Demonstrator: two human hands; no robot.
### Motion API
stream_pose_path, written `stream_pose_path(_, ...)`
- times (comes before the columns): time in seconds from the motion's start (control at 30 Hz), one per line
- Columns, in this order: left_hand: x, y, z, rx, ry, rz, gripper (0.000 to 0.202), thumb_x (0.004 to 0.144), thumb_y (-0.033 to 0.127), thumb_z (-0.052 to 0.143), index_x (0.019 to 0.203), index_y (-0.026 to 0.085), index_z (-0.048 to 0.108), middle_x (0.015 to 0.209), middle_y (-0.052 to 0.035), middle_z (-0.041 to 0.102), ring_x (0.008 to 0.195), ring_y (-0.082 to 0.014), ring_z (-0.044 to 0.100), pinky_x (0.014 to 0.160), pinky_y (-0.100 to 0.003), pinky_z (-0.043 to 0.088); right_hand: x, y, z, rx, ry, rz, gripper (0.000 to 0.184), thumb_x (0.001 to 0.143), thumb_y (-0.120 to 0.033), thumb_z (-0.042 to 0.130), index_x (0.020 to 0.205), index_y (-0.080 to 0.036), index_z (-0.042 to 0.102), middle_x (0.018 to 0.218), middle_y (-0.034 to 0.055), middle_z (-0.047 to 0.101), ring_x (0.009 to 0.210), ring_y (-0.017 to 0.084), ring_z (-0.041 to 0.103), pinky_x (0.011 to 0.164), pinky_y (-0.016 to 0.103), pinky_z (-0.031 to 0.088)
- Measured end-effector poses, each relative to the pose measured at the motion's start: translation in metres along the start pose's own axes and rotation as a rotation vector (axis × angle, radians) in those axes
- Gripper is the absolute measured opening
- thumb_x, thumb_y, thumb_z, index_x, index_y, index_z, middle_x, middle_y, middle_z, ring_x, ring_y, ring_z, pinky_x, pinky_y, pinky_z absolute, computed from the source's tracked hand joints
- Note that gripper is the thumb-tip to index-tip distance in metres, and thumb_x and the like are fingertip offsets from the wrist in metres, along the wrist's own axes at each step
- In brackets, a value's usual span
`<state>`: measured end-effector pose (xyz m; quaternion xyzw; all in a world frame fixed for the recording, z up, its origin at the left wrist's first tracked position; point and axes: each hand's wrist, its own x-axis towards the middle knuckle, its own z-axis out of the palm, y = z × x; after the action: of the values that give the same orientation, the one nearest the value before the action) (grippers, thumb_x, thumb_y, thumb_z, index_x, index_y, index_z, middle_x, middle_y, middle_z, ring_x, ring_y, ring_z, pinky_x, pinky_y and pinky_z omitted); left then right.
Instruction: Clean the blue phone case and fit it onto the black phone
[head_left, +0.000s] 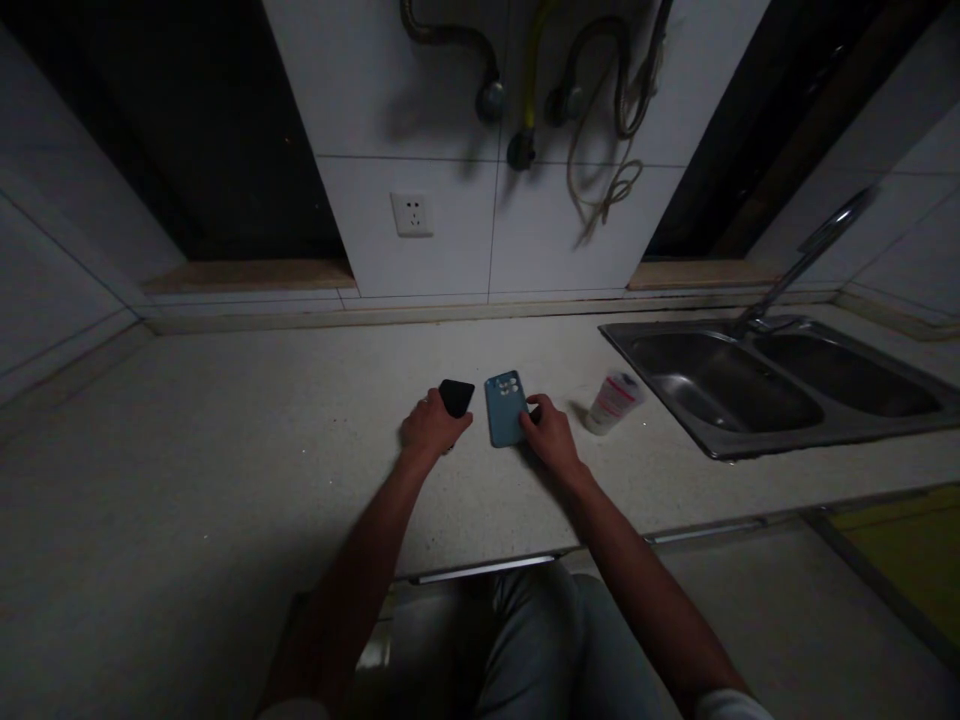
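Observation:
My left hand (431,430) is closed around a black smartphone (455,396), whose dark face shows above the fingers. The phone is tilted, and its lower part is hidden by the hand. To its right is a blue phone case (504,415) with camera holes at the top. My right hand (551,437) grips the right edge of this case between thumb and fingers. A narrow gap separates the phone from the case. Whether the case touches the counter, I cannot tell.
A plastic cup (613,402) with red print stands right of my right hand on the pale countertop (247,430). Farther right lies a steel double sink (720,385) with a tap (799,260). A wall socket (412,214) and hanging hoses (457,38) are behind.

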<state>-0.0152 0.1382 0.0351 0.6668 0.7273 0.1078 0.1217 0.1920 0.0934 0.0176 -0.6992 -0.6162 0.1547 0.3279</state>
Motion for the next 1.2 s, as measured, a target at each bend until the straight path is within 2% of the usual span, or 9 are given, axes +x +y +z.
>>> stream_pose_path(0.17, -0.002, 0.002, 0.000, 0.032, -0.009, -0.008, 0.071, 0.078, 0.067, 0.058, 0.128, 0.016, 0.049, 0.117, -0.0211, 0.068, 0.108, -0.0357, 0.068, 0.086, -0.044, 0.052, -0.006, -0.010, -0.001, -0.195, -0.119, 0.022, 0.032, 0.097, -0.032, 0.049, 0.125, -0.019, 0.057, 0.091, 0.0067, 0.076, 0.081, 0.021, 0.069, 0.065, 0.027, 0.039)
stream_pose_path(0.33, -0.003, 0.005, 0.003, 0.052, 0.003, -0.023, 0.071, 0.080, 0.068, 0.057, 0.128, 0.015, 0.050, 0.118, -0.0221, 0.066, 0.109, -0.0351, 0.067, 0.087, -0.044, 0.052, -0.009, -0.016, -0.001, -0.291, -0.181, 0.010, 0.032, 0.099, -0.031, 0.046, 0.128, -0.020, 0.055, 0.100, 0.0080, 0.078, 0.088, 0.023, 0.071, 0.067, 0.028, 0.040)
stream_pose_path(0.47, -0.005, 0.007, 0.007, 0.066, 0.049, -0.012, 0.070, 0.082, 0.066, 0.058, 0.127, 0.013, 0.052, 0.120, -0.0229, 0.062, 0.111, -0.0340, 0.065, 0.088, -0.041, 0.051, -0.011, -0.017, -0.002, -0.354, -0.199, 0.006, 0.032, 0.099, -0.031, 0.045, 0.128, -0.020, 0.056, 0.106, 0.0090, 0.077, 0.093, 0.023, 0.072, 0.069, 0.029, 0.042)
stream_pose_path(0.8, -0.009, 0.006, 0.015, 0.160, 0.182, 0.060, 0.065, 0.086, 0.062, 0.057, 0.121, 0.007, 0.058, 0.123, -0.0246, 0.058, 0.115, -0.0344, 0.057, 0.095, -0.042, 0.047, -0.011, -0.017, 0.000, -0.378, -0.217, -0.010, 0.033, 0.100, -0.030, 0.045, 0.128, -0.019, 0.056, 0.104, 0.0110, 0.077, 0.092, 0.024, 0.072, 0.070, 0.029, 0.043)
stream_pose_path(1.2, -0.012, 0.009, 0.016, 0.215, 0.214, 0.064, 0.064, 0.089, 0.059, 0.055, 0.121, 0.004, 0.058, 0.121, -0.0243, 0.058, 0.115, -0.0353, 0.055, 0.091, -0.044, 0.047, -0.012, -0.017, -0.001, -0.381, -0.203, -0.022, 0.030, 0.099, -0.030, 0.045, 0.123, -0.020, 0.058, 0.104, 0.0103, 0.077, 0.091, 0.025, 0.073, 0.067, 0.029, 0.042)
